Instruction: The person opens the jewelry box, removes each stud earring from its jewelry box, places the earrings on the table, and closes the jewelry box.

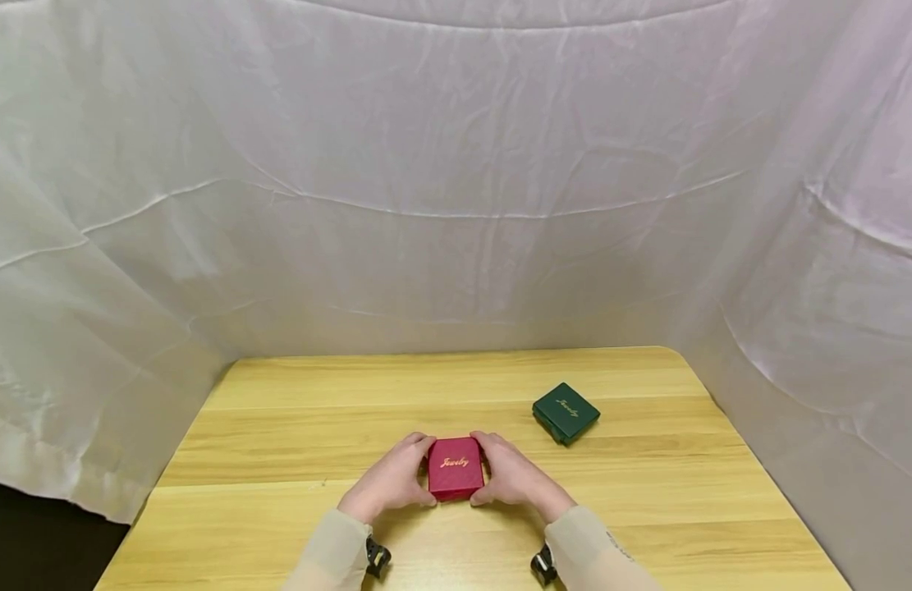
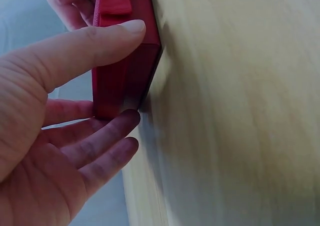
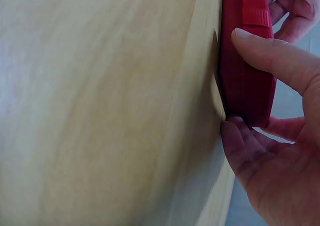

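A small red jewelry box (image 1: pixel 456 469) with gold "Jewelry" lettering sits near the front middle of the table, held between both hands. My left hand (image 1: pixel 396 479) grips its left side, the thumb on the front face by a red ribbon bow (image 2: pixel 116 0) and the fingers at the far corner. On the right side, my right hand (image 1: pixel 513 474) grips it the same way, thumb on the front near the bow. The lid looks closed. Behind and to the right lies a dark green jewelry box (image 1: pixel 566 413), turned at an angle, with no hand touching it.
The wooden table (image 1: pixel 278 443) has a pale cloth curtain (image 1: pixel 456 271) along its back and sides. A black wrist camera (image 1: pixel 378 557) is worn at the left wrist and another black camera (image 1: pixel 543 566) at the right.
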Demonstrator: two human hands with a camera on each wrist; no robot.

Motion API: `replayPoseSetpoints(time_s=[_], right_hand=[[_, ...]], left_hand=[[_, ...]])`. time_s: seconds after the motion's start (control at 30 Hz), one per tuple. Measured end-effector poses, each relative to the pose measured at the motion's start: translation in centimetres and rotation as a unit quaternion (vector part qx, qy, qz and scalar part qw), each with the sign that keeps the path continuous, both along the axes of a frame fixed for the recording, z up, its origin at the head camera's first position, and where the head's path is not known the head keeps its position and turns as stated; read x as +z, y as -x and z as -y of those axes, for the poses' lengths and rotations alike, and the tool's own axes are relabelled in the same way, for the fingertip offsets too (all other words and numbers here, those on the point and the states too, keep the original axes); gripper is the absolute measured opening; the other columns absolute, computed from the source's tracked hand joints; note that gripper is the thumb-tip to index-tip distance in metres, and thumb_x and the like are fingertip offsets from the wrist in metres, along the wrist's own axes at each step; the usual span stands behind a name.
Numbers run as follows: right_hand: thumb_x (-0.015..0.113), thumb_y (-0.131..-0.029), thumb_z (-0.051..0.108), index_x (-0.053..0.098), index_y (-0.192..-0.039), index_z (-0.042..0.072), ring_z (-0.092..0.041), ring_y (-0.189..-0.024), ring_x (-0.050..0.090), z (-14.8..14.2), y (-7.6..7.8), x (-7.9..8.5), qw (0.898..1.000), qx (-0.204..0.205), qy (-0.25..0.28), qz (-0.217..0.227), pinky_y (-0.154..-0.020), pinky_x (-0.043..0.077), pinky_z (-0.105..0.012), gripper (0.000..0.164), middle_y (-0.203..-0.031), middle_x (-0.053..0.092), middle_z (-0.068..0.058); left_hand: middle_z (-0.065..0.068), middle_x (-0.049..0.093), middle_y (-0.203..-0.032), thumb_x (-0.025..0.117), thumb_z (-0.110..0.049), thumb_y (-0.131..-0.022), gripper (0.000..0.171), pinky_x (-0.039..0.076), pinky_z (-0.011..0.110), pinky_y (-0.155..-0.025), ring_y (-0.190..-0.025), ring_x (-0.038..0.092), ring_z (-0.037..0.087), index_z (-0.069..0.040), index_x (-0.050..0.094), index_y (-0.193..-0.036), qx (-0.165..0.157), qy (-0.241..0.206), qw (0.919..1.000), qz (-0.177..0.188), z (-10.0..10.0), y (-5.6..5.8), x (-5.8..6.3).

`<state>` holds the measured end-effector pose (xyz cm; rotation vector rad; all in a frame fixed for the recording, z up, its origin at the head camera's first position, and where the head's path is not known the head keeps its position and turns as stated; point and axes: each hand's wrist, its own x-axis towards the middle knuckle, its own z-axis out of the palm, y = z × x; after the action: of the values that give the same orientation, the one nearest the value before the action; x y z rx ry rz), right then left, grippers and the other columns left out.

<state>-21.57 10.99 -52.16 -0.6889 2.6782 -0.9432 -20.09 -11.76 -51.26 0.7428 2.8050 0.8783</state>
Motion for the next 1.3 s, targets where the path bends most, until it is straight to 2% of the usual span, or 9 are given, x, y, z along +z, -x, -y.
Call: replayPoseSetpoints(time_s=[0.23, 0.47, 0.73, 1.0, 1.3], right_hand=[[0.092, -0.064, 0.019, 0.034, -0.146, -0.005, -0.035, -0.125, 0.048, 0.01, -0.09, -0.11, 1.000, -0.002, -0.003, 0.008, -0.106, 0.037, -0.052, 0.103, -0.138, 0.049, -0.019], [0.090, -0.067, 0.026, 0.024, -0.151, -0.005, -0.038, -0.131, 0.042, -0.26, -0.15, 0.04, 0.999, -0.004, 0.014, 0.029, -0.108, 0.033, -0.055, 0.111, -0.145, 0.042, -0.023], [0.090, -0.068, 0.024, 0.035, -0.146, -0.005, -0.036, -0.127, 0.047, -0.29, -0.02, -0.01, 1.000, -0.009, 0.017, 0.020, -0.106, 0.036, -0.053, 0.099, -0.139, 0.049, -0.021], [0.091, -0.068, 0.024, 0.036, -0.146, -0.007, -0.036, -0.126, 0.048, -0.34, 0.05, -0.13, 1.000, -0.008, 0.017, 0.014, -0.106, 0.036, -0.053, 0.100, -0.138, 0.050, -0.021], [0.091, -0.068, 0.023, 0.036, -0.146, -0.008, -0.034, -0.122, 0.051, -0.13, -0.18, 0.17, 1.000, -0.011, 0.015, 0.015, -0.105, 0.038, -0.052, 0.100, -0.135, 0.052, -0.021]], left_hand=[[0.014, 0.053, -0.130, 0.091, -0.016, -0.065, 0.084, 0.044, 0.044, -0.102, -0.116, 0.055, 0.028, 0.007, 0.050, -0.135, 0.000, -0.002, 1.0000, 0.001, 0.10, -0.06, 0.00], [0.012, 0.053, -0.129, 0.091, -0.017, -0.066, 0.084, 0.044, 0.042, -0.102, -0.115, 0.055, 0.026, 0.006, 0.049, -0.135, -0.002, -0.001, 1.0000, -0.006, 0.13, -0.01, -0.34], [0.012, 0.052, -0.129, 0.090, -0.016, -0.066, 0.084, 0.044, 0.043, -0.102, -0.115, 0.055, 0.027, 0.007, 0.049, -0.136, 0.001, -0.002, 1.0000, -0.005, 0.04, -0.09, -0.27], [0.009, 0.052, -0.127, 0.091, -0.024, -0.067, 0.088, 0.045, 0.042, -0.101, -0.112, 0.056, 0.023, 0.005, 0.047, -0.138, -0.003, 0.001, 0.9999, 0.015, -0.10, -0.12, -0.11], [0.008, 0.052, -0.128, 0.089, -0.025, -0.069, 0.087, 0.045, 0.044, -0.100, -0.113, 0.057, 0.024, 0.004, 0.047, -0.139, 0.008, 0.005, 0.9999, 0.012, -0.06, -0.22, -0.34]])
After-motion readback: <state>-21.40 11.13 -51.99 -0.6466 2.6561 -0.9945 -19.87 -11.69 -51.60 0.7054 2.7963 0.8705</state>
